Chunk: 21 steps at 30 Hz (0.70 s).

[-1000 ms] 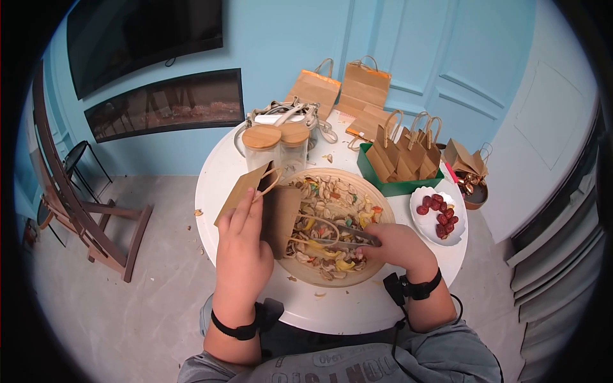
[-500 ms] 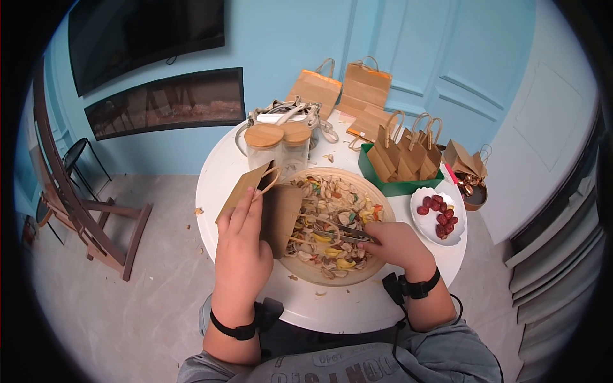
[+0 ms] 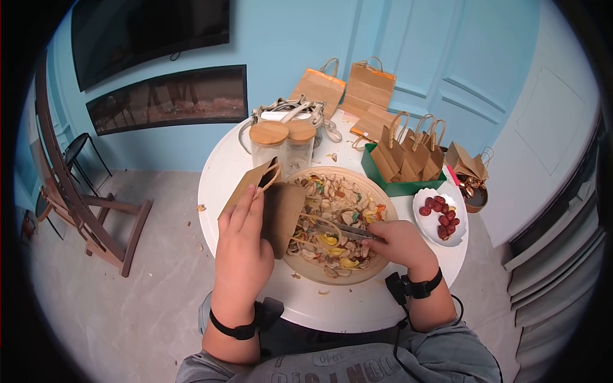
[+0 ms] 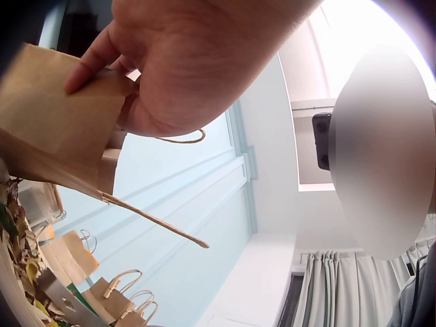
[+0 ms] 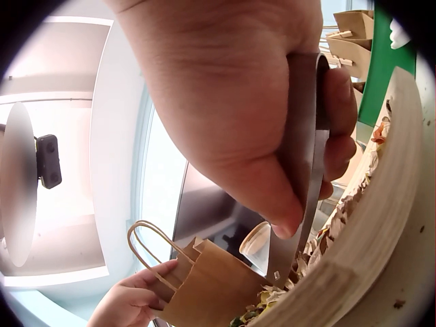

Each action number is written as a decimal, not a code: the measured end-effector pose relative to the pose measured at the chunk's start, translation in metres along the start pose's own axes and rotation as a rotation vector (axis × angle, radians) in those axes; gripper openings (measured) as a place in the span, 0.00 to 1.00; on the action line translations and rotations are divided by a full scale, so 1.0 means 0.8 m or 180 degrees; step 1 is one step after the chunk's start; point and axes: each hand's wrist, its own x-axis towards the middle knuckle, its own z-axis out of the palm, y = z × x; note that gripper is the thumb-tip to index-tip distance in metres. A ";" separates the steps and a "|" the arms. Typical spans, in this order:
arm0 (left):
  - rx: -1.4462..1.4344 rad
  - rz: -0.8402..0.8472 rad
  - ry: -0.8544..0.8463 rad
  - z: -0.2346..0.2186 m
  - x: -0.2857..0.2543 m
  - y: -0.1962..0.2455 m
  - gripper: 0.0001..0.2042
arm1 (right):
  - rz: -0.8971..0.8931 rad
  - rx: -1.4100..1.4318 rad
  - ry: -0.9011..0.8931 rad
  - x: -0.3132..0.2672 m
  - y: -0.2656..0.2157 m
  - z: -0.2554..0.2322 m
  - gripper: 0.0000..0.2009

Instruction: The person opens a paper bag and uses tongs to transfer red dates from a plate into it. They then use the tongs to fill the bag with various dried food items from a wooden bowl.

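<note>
My left hand (image 3: 241, 252) grips a brown kraft paper bag (image 3: 282, 220) with twisted handles. The bag is tipped over the left side of a wide, pale wooden bowl (image 3: 332, 279), its mouth facing right. Dried petals and slices (image 3: 341, 191) in cream, brown, yellow, orange and green fill the bowl. In my right hand (image 3: 403, 242) is a pair of metal tongs (image 3: 350, 231), seen close up as flat steel arms (image 5: 303, 150) between thumb and fingers. The tongs point left, low over the dried pieces, and overlap the bag's handle; their tips are hidden in the head view.
Two jars with wooden lids (image 3: 269, 133) stand behind the bowl, beside a beige bag (image 3: 316, 115). Small paper bags fill a green tray (image 3: 408, 187) at the right, near a white plate (image 3: 440, 237) of red dates. Larger paper bags (image 3: 369, 86) stand at the back.
The tongs' arms look closer together than a second ago and have shifted slightly over the bowl. My left hand and the bag keep their pose. The head view has shifted a little.
</note>
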 end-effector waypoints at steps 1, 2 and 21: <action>-0.0007 -0.0025 -0.0021 0.000 0.000 0.000 0.34 | -0.0013 -0.0043 0.0005 0.000 0.000 0.000 0.12; -0.0008 -0.0028 -0.0022 0.000 0.000 0.000 0.34 | -0.0014 -0.0043 0.0002 0.000 0.001 0.000 0.12; 0.0019 0.0028 0.0003 0.001 0.001 0.000 0.35 | -0.0033 0.0065 0.0027 -0.001 0.000 -0.003 0.14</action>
